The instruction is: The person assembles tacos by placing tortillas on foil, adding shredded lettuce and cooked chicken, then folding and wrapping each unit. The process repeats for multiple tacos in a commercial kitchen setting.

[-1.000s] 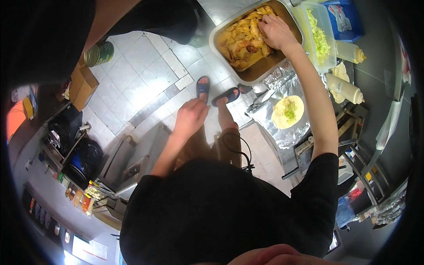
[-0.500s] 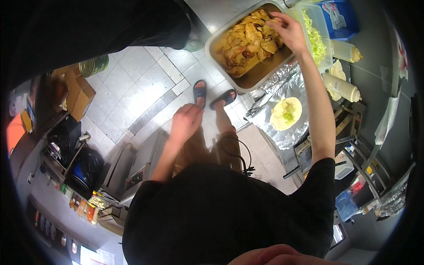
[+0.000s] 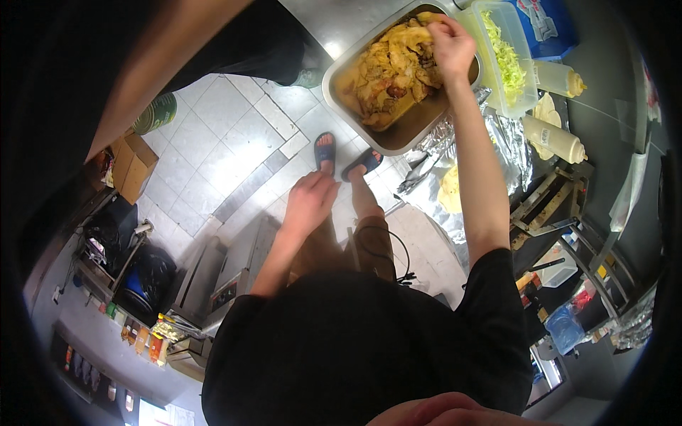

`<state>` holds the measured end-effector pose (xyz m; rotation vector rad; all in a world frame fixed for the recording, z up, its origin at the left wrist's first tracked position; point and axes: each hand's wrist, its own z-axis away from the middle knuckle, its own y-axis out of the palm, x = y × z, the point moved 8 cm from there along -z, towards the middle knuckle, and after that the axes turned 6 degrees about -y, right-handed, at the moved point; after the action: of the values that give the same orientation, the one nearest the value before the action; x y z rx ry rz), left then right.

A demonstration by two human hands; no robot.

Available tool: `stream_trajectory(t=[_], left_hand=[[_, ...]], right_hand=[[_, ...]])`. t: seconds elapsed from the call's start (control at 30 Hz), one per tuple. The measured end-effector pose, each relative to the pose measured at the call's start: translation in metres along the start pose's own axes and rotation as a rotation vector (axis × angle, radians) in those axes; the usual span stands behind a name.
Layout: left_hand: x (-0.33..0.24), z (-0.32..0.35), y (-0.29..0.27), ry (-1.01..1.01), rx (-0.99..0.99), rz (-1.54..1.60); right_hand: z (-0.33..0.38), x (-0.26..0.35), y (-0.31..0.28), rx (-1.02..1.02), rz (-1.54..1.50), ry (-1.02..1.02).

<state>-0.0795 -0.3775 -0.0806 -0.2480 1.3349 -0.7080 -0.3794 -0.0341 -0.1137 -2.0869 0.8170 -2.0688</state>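
My right hand (image 3: 455, 51) reaches into a deep metal tray (image 3: 398, 146) at the upper right. Its fingers are closed on a piece of yellow cooked meat at the far right of a heap of sliced meat (image 3: 391, 74). In front of my body hangs my left hand (image 3: 311, 201), fingers loosely curled, nothing showing in it. Right of the tray, a clear tub of shredded lettuce (image 3: 506, 62) stands close to my right wrist. A round flatbread (image 3: 449, 190) lies on foil (image 3: 426, 174), partly hidden behind my right forearm.
Squeeze bottles (image 3: 558, 138) and more flatbread (image 3: 547, 113) lie beyond the foil, near a blue container (image 3: 550, 32). Another person's bare forearm (image 3: 167, 74) crosses the upper left, above dark clothing. A cardboard box (image 3: 133, 169) and large can (image 3: 156, 113) are at the left.
My right hand has shifted slightly left and up over the meat, and my forearm now covers part of the flatbread. Another person's forearm has come in at the upper left.
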Motion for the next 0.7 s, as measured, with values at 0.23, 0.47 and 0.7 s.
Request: stream_trajectory(t=[0.23, 0.47, 0.7], left_hand=[[-0.032, -0.025, 0.001, 0.035, 0.004, 0.08], [-0.111, -0.058, 0.025, 0.057, 0.115, 0.292], [-0.146, -0.066, 0.111, 0.171, 0.311, 0.295]], right_hand=[[0.044, 0.015, -0.031, -0.235, -0.597, 0.249], [0.149, 0.041, -0.185, -0.498, -0.515, 0.209], [0.356, -0.04, -0.319, -0.823, -0.643, 0.554]])
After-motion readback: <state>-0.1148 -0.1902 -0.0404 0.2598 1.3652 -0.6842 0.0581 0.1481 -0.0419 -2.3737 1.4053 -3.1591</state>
